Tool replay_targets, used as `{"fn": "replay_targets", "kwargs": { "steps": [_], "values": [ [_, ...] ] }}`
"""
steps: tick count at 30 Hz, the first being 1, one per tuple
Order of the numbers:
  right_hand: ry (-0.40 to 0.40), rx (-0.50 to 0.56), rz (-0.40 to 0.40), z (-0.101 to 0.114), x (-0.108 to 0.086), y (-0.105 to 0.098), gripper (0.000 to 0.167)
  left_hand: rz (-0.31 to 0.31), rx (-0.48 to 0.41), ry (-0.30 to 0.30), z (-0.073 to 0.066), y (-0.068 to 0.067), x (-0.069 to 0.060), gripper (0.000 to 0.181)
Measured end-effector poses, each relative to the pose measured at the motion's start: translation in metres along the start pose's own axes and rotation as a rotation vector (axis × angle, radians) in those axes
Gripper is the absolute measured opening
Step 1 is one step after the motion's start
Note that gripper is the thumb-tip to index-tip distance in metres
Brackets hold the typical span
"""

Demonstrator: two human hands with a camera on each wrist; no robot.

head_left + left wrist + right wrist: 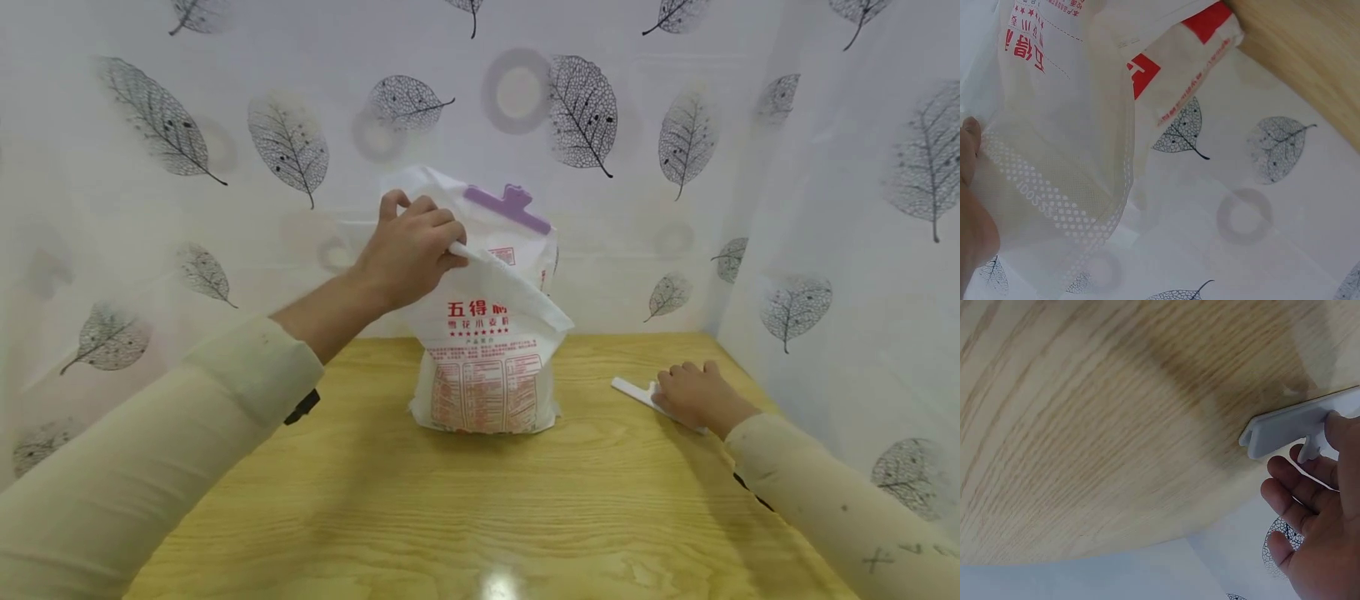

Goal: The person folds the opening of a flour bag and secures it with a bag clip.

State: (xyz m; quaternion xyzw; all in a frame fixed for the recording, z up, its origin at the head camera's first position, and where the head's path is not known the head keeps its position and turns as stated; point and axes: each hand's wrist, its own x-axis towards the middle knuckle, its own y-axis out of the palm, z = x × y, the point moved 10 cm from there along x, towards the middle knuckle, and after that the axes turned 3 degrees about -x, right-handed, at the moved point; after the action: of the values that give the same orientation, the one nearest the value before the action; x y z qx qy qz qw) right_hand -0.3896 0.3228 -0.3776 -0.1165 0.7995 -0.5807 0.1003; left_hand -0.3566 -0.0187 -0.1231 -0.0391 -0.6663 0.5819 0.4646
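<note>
A white flour bag (487, 367) with red print stands upright on the wooden table. My left hand (416, 246) pinches its upper edge at the left, where the top folds over to the right. A purple bag clip (513, 207) sits on the bag's top right corner. In the left wrist view the bag's dotted seam (1054, 200) shows beside the fingers. At the right my right hand (693, 396) grips a white bag clip (1291, 428) lying at the table surface, thumb on its bar and forefinger by its tab, the other fingers loosely bent.
The wooden table (480, 517) runs up to a pale curtain (465, 50) with a leaf print behind it. More of the leaf-print sheet (862, 350) stands along the table's right edge, close to the right hand.
</note>
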Motion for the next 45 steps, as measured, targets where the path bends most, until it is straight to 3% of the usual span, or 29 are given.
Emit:
{"fn": "replay_targets", "kwargs": {
  "steps": [5, 10, 16, 20, 25, 30, 35, 45],
  "values": [
    [0.023, 0.083, 0.031, -0.003, 0.003, 0.002, 0.028, -0.005, 0.001, 0.003, 0.000, -0.001, 0.001, 0.018],
    [-0.033, 0.131, 0.032, 0.001, 0.008, -0.004, 0.020, 0.002, -0.001, 0.000, 0.000, -0.001, 0.001, 0.018],
    [-0.036, 0.186, 0.071, -0.004, 0.012, -0.006, 0.034, 0.006, -0.003, 0.004, -0.002, 0.000, 0.001, 0.018],
    [-0.036, 0.177, 0.055, -0.008, 0.011, -0.008, 0.033, 0.010, 0.005, 0.007, -0.003, 0.000, 0.001, 0.018],
    [-0.037, 0.243, 0.018, -0.011, 0.009, -0.014, 0.024, 0.011, 0.010, 0.019, -0.005, 0.000, 0.001, 0.018],
    [-0.071, 0.292, -0.086, -0.011, 0.011, -0.040, 0.023, 0.000, 0.007, 0.020, -0.004, -0.003, 0.000, 0.018],
    [-0.107, 0.274, -0.183, -0.013, 0.012, -0.072, 0.029, -0.017, -0.008, 0.034, -0.004, -0.004, -0.002, 0.016],
    [-0.079, 0.310, -0.209, -0.020, 0.013, -0.110, 0.034, -0.035, 0.005, 0.042, -0.004, -0.003, -0.003, 0.016]
  ]
}}
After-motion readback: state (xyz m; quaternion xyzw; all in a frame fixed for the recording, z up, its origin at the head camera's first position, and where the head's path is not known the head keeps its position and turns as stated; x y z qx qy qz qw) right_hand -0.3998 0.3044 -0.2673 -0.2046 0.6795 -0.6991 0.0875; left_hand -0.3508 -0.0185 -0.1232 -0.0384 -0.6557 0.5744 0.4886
